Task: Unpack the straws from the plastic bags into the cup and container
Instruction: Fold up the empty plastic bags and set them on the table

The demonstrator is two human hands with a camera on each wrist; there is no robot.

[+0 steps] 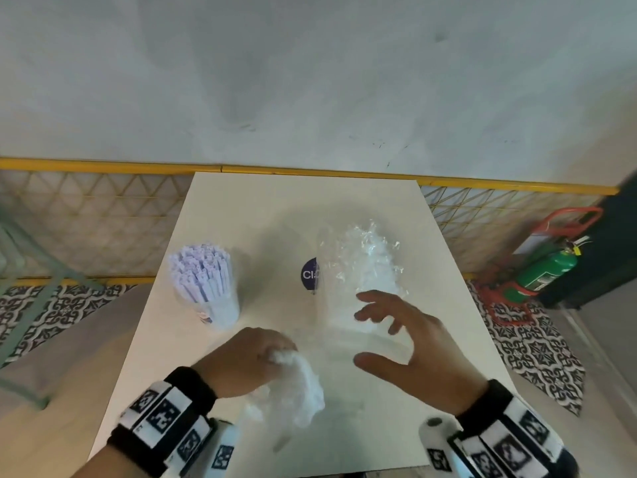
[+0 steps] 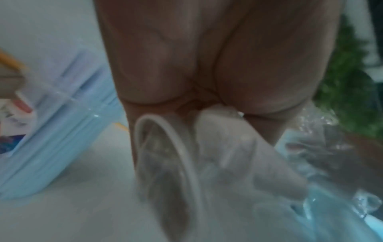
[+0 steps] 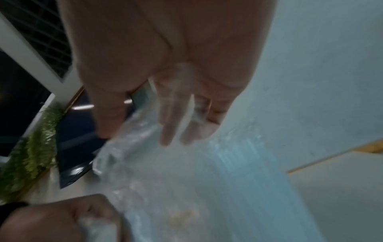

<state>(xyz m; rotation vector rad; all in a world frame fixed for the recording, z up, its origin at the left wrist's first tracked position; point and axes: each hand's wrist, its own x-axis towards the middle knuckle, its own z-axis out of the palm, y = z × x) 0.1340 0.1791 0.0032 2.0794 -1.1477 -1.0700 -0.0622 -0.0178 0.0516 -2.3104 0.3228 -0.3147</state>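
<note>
A clear cup (image 1: 206,288) packed with pale wrapped straws stands at the table's left; the left wrist view has the same cup (image 2: 53,124) beside my palm. My left hand (image 1: 255,353) grips a crumpled clear plastic bag (image 1: 296,388), a white wad (image 2: 238,155) in its curled fingers. At centre right a crinkled clear bag with white straws (image 1: 362,270) stands upright, seemingly inside a tall clear container. My right hand (image 1: 375,331) hovers at its near side with its fingers (image 3: 172,122) spread, holding nothing. The left fist (image 3: 62,217) shows low in the right wrist view.
The white table (image 1: 262,208) ends at a yellow rail (image 1: 103,165) and a grey wall. A round dark-blue label (image 1: 309,274) lies behind the standing bag. A green fire extinguisher (image 1: 548,267) stands on the floor to the right.
</note>
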